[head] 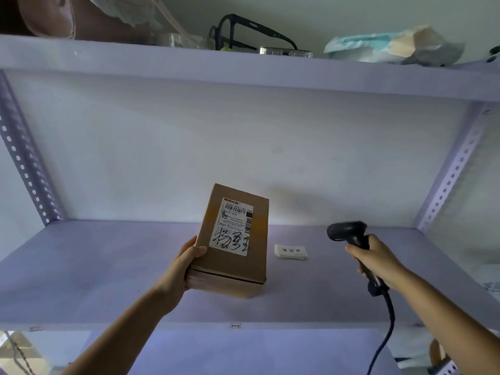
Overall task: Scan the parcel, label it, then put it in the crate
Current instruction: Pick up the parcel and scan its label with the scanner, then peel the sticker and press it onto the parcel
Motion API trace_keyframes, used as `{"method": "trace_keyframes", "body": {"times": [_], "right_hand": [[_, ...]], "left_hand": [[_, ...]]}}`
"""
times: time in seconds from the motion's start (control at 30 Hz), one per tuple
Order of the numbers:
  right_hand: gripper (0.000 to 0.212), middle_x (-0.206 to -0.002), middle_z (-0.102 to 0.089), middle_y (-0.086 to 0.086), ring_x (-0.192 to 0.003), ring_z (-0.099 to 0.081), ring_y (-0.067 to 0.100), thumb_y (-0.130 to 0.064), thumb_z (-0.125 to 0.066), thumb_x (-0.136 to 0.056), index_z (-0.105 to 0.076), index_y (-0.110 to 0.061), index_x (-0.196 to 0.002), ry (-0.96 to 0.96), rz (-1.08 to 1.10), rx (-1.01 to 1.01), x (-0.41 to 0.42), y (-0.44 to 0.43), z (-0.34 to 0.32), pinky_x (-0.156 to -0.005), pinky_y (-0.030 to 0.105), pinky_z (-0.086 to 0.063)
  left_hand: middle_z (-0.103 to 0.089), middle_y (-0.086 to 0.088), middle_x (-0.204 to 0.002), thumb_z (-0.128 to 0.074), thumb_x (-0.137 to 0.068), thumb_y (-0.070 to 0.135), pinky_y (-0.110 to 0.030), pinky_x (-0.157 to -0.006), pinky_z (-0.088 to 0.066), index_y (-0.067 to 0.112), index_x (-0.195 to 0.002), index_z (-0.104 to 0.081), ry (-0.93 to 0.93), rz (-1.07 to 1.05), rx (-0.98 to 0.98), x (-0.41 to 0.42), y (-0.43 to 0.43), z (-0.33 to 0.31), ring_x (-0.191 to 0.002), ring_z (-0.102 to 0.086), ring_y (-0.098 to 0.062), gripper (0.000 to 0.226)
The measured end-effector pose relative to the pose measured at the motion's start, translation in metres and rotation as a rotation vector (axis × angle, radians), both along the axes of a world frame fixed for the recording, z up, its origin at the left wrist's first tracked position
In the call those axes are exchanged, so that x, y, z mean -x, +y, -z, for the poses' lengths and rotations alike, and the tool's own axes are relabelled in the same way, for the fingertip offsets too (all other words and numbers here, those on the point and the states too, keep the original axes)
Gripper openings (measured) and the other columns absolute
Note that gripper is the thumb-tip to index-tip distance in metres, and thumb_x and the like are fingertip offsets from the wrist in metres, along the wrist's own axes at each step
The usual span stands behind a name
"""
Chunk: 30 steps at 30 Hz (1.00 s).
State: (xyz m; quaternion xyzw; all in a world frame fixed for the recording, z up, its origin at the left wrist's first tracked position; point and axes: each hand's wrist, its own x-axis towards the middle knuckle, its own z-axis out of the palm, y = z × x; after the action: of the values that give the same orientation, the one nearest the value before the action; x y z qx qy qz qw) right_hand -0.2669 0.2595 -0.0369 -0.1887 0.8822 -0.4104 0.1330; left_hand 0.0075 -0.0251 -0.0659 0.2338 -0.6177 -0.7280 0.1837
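A brown cardboard parcel (255,266) is held tilted above the middle shelf (94,266), its white shipping label with a barcode and black handwriting facing me. My left hand (182,266) grips its left near edge, thumb on top. My right hand (378,262) is closed around the handle of a black barcode scanner (347,231), to the right of the parcel, its head turned left towards the label. The scanner's cable hangs down past the shelf edge. A small stack of white stickers (290,251) with printed characters lies on the shelf between parcel and scanner. No crate is in view.
The upper shelf (243,74) carries black glasses (243,31), a phone (285,52) and a plastic packet (392,46). Perforated metal uprights (25,169) stand at both sides. A lower shelf surface (243,353) shows under the front edge.
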Motion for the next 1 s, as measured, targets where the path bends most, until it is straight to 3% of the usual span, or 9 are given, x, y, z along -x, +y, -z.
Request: {"method": "trace_keyframes", "body": {"times": [0.1,0.27,0.43,0.67,0.77,0.83,0.87,0.93,1.0], "right_hand": [[0.022,-0.063,-0.062,0.015,-0.05,-0.057,0.028,-0.025,-0.06,-0.09,-0.052,-0.005,-0.085,0.033,0.06,-0.061,0.021,0.002,0.017,-0.053,0.035,-0.048],[0.032,-0.056,-0.059,0.017,-0.044,-0.054,0.027,-0.02,-0.061,-0.089,-0.053,-0.002,-0.064,0.128,0.181,-0.131,0.044,0.0,0.044,-0.048,0.029,-0.041],[0.043,-0.05,-0.046,0.011,-0.047,-0.045,0.026,-0.023,-0.062,-0.089,-0.045,-0.007,-0.054,0.167,0.251,-0.183,0.058,0.002,0.062,-0.047,0.029,-0.029],[0.037,-0.056,-0.047,0.01,-0.057,-0.05,0.028,-0.027,-0.059,-0.091,-0.052,-0.003,-0.063,0.123,0.238,-0.235,0.072,0.001,0.066,-0.049,0.029,-0.031],[0.048,-0.09,-0.059,0.018,-0.087,-0.059,0.035,-0.046,-0.063,-0.084,-0.058,-0.001,-0.098,0.098,0.291,-0.368,0.066,-0.001,0.061,-0.069,0.035,-0.048],[0.073,-0.127,-0.045,0.024,-0.116,-0.045,0.039,-0.053,-0.065,-0.078,-0.041,-0.006,-0.129,0.21,0.406,-0.445,0.059,-0.005,0.055,-0.091,0.047,-0.042],[0.074,-0.135,-0.039,0.024,-0.122,-0.039,0.04,-0.047,-0.066,-0.079,-0.037,-0.006,-0.134,0.356,0.42,-0.402,0.055,-0.008,0.05,-0.095,0.051,-0.039],[0.057,-0.129,-0.047,0.024,-0.118,-0.044,0.044,-0.025,-0.07,-0.08,-0.049,-0.003,-0.128,0.69,0.312,-0.259,0.047,-0.024,0.041,-0.092,0.052,-0.042],[0.036,-0.112,-0.059,0.023,-0.104,-0.056,0.045,-0.011,-0.072,-0.077,-0.064,-0.002,-0.111,0.85,0.096,-0.162,0.041,-0.048,0.039,-0.084,0.05,-0.049]], "left_hand": [[-0.073,-0.009,-0.11,-0.055,-0.07,0.043,-0.035,-0.065,-0.055,0.021,-0.124,-0.059,-0.032,-0.039,-0.085,0.007,0.003,0.005,-0.093,-0.067,-0.025,0.059],[-0.078,-0.006,-0.08,-0.047,-0.091,0.032,-0.035,-0.065,-0.054,0.014,-0.108,-0.069,-0.025,-0.12,-0.238,0.015,0.007,0.015,-0.066,-0.073,-0.021,0.033],[-0.078,-0.008,-0.08,-0.046,-0.091,0.032,-0.036,-0.067,-0.054,0.015,-0.104,-0.071,-0.011,-0.142,-0.272,0.02,0.013,0.023,-0.067,-0.072,-0.023,0.033],[-0.078,-0.006,-0.077,-0.053,-0.085,0.036,-0.033,-0.063,-0.052,0.016,-0.102,-0.071,-0.039,-0.133,-0.251,0.025,0.016,0.018,-0.066,-0.07,-0.023,0.032],[-0.078,-0.005,-0.083,-0.053,-0.078,0.039,-0.031,-0.062,-0.053,0.016,-0.105,-0.071,-0.03,-0.129,-0.211,0.026,0.017,0.019,-0.073,-0.07,-0.021,0.04],[-0.079,-0.004,-0.083,-0.052,-0.076,0.04,-0.032,-0.063,-0.052,0.017,-0.103,-0.071,-0.021,-0.128,-0.193,0.027,0.018,0.019,-0.072,-0.071,-0.02,0.041],[-0.079,-0.004,-0.081,-0.052,-0.081,0.038,-0.032,-0.063,-0.051,0.017,-0.103,-0.071,-0.018,-0.128,-0.19,0.028,0.019,0.018,-0.069,-0.071,-0.019,0.036],[-0.078,-0.003,-0.075,-0.046,-0.092,0.033,-0.031,-0.061,-0.05,0.017,-0.101,-0.07,-0.022,-0.132,-0.195,0.029,0.019,0.019,-0.065,-0.07,-0.018,0.03],[-0.078,-0.004,-0.075,-0.043,-0.094,0.032,-0.033,-0.064,-0.051,0.017,-0.1,-0.071,-0.035,-0.152,-0.191,0.03,0.02,0.021,-0.07,-0.069,-0.023,0.032]]}}
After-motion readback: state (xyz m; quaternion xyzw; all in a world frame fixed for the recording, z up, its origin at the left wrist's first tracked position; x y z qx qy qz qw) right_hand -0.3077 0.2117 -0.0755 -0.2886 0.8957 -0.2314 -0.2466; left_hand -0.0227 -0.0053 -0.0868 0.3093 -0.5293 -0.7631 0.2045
